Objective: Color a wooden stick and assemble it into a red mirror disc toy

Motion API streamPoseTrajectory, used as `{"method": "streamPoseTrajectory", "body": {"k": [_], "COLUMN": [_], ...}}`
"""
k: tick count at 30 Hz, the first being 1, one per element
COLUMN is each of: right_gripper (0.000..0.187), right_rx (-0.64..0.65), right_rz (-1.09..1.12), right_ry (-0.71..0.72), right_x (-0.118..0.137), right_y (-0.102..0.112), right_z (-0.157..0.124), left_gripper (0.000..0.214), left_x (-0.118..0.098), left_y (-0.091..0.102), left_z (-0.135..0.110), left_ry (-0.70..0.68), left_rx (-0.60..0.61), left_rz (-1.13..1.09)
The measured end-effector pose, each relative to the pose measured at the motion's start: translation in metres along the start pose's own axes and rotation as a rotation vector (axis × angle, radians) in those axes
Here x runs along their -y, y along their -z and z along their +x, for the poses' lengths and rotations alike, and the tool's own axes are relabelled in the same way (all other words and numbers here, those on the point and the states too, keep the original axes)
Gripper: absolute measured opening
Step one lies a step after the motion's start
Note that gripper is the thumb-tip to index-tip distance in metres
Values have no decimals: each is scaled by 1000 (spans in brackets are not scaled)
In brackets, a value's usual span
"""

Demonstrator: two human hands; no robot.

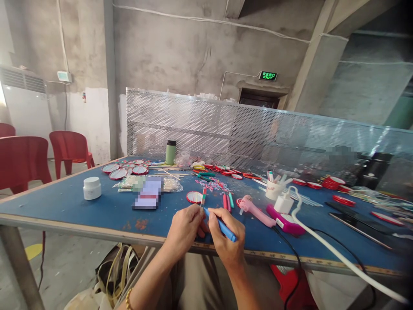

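My left hand (185,226) is closed on a thin flat stick (203,197) that points up and away from me, with red and green colouring along it. My right hand (227,230) grips a blue marker (229,233), its front end close to the stick's lower part. Whether the tip touches the stick, I cannot tell. Just beyond my hands lie a red-rimmed white disc (194,197) and several markers (227,201) in pink, red and green. Behind these is a loose heap of pink and blue bands (214,184).
A phone (148,193) and a white jar (92,188) are at left. To the right are a pink handheld tool (256,212), a magenta box (285,220), a white charger (284,202) with its cable, and a cup of pens (274,188). A green bottle (171,153) stands behind.
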State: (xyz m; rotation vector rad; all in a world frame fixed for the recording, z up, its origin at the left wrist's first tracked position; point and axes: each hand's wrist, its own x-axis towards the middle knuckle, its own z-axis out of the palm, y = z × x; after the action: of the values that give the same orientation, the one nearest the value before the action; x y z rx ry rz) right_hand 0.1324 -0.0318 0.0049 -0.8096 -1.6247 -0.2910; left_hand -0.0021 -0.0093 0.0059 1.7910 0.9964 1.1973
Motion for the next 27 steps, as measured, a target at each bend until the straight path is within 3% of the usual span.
{"method": "streamPoseTrajectory", "body": {"k": [9,27], "right_gripper": [15,17], "right_rx": [-68,-18], "right_rz": [12,5], "right_ry": [0,-4], "right_x": [1,0], "right_y": [2,0], "right_z": [-2,-1], "left_gripper": [31,33], "left_x": [3,3], "left_y": [-1,-1], "left_z": [1,1], "left_ry": [6,-8], "left_rx": [-4,-7], "left_rz": [-35,-7]}}
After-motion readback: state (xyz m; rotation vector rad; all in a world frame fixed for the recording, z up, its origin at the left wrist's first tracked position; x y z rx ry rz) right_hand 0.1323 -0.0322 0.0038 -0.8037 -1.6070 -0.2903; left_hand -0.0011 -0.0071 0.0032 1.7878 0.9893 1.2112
